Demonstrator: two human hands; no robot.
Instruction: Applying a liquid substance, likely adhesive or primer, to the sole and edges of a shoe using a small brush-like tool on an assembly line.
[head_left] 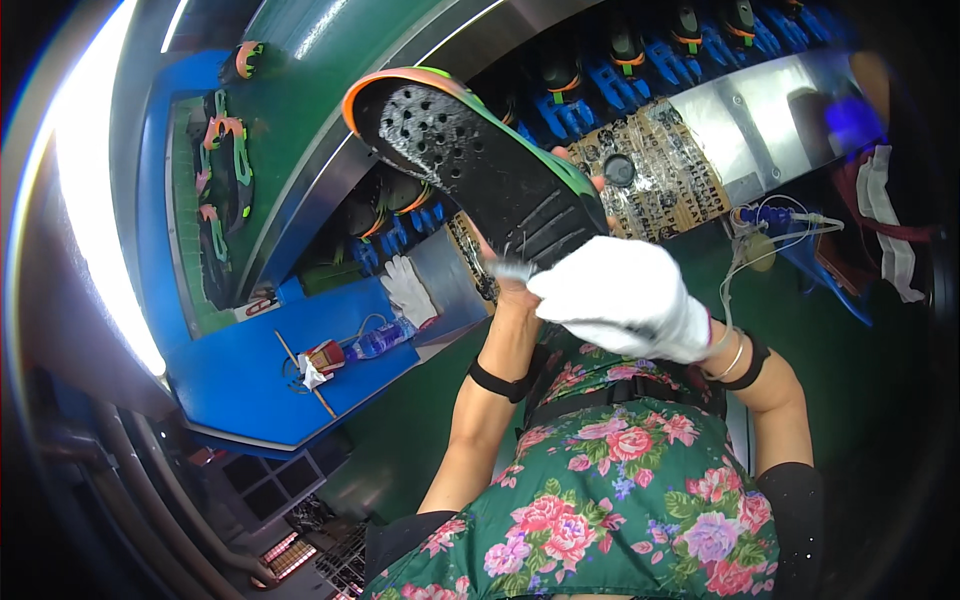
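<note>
Shoe (pixel 500 175): raised in front of the person, its black face toward the viewer; coloured rim orange at the broad end, green along the upper side.
Long axis: oblique, from the broad end at upper left to the narrow end at lower right, which the white glove partly covers.
White film (pixel 415 118): streaked over the perforated broad end, well apart from both hands.
Left hand (pixel 512 296): bare, largely hidden behind the shoe; it clasps the shoe from beneath, with fingertips (pixel 598 183) showing past the upper right edge.
Right hand (pixel 625 300): in the white glove, folded into a fist before the narrow end; it appears to pinch a brush (pixel 511 268), whose grey tip is blurred and whose handle is hidden.
Key relation: from the right hand, the film lies up and to the left, along the long axis; the brush tip lies beside the shoe's lower left edge, contact uncertain. As judged, any stroke toward the film must follow that axis. The left hand, supporting the middle, is nearer the film.
Counter (pixel 230 390): blue, at lower left; it bears a loose glove (pixel 408 290), a bottle (pixel 378 341) and a thin stick (pixel 290 350).
Tray (pixel 185 190): beyond the counter, with further shoes (pixel 240 170).
Racks (pixel 565 115): blue, along the top, carrying dark shoes.
Panel (pixel 655 185): taped cardboard, right of the shoe, bearing a black disc (pixel 619 170).
</note>
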